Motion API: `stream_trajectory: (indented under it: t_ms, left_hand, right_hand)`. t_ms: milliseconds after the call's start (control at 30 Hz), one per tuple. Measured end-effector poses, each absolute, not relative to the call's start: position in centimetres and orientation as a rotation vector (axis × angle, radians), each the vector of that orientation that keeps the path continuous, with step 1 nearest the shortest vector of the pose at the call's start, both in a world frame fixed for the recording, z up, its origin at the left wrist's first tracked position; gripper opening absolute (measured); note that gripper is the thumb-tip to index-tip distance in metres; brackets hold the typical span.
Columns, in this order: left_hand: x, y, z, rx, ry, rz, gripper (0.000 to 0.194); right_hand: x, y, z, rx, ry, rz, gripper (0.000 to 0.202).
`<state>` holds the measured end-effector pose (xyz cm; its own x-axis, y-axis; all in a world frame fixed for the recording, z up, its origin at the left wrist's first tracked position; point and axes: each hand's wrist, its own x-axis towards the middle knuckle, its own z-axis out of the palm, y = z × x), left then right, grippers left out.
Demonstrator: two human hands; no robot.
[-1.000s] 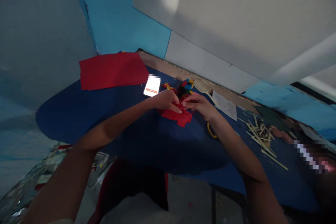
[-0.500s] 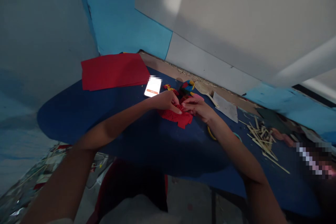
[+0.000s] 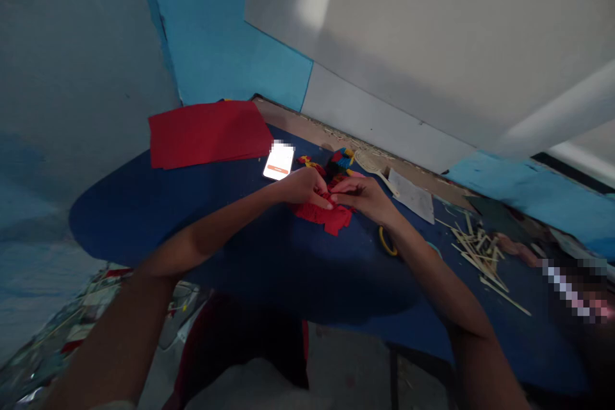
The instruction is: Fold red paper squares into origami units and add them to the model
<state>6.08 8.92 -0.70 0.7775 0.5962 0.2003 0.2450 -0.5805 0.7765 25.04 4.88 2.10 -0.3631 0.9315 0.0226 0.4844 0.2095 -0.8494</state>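
Observation:
A crinkled piece of red fabric (image 3: 319, 213) lies on the blue table beneath both my hands; it could also be crepe paper. My left hand (image 3: 307, 187) is closed, with thumb and fingers pinching the red piece from the left. From the right, my right hand (image 3: 360, 197) pinches it too, its fingertips close to the left thumb. Just behind the hands sits a bundle of blue, yellow and red thread or yarn (image 3: 342, 159). The exact spot between the fingertips is too small to make out.
A lit phone (image 3: 278, 161) lies left of the hands, by a large red sheet (image 3: 209, 133). To the right are a pale fan-shaped paddle (image 3: 369, 163), white paper (image 3: 410, 195), yellow-handled scissors (image 3: 387, 241) and a pile of thin sticks (image 3: 480, 250). A wall stands behind.
My right hand has shifted slightly, its fingers drawing closer into a pinch on the red piece. More of the yellow handle shows beside my right wrist. My left hand stays nearly still.

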Motion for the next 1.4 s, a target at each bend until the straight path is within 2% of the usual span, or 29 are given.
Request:
stream_trajectory:
  t_ms: [100,300,500,833,1233,1400]
  left_hand:
    - [6.1,9.0,-0.8,2.186,0.628,0.616,0.038]
    - [5.8,9.2,-0.7,2.194,0.676,0.568,0.041]
    - [5.7,8.8,-0.2,2.237,0.744,0.481,0.044]
    - [5.5,8.4,0.0,2.277,0.763,0.494,0.034]
    - [5.6,8.3,0.1,2.256,0.813,0.538,0.035]
    - [5.2,8.7,0.5,2.299,0.789,0.579,0.038]
  right_hand:
    - [25.0,5.1,1.3,-1.390,-1.699,1.259,0.020]
    - [24.9,4.9,0.2,-1.330,-1.712,1.076,0.021]
    - [24.8,5.0,-0.2,-1.313,-1.782,1.088,0.023]
    - [24.6,4.8,2.0,-1.164,-2.290,0.661,0.015]
    - [24.3,4.5,2.1,-1.176,-2.032,0.869,0.015]
    - [25.7,5.7,2.8,-1.141,-1.449,0.960,0.016]
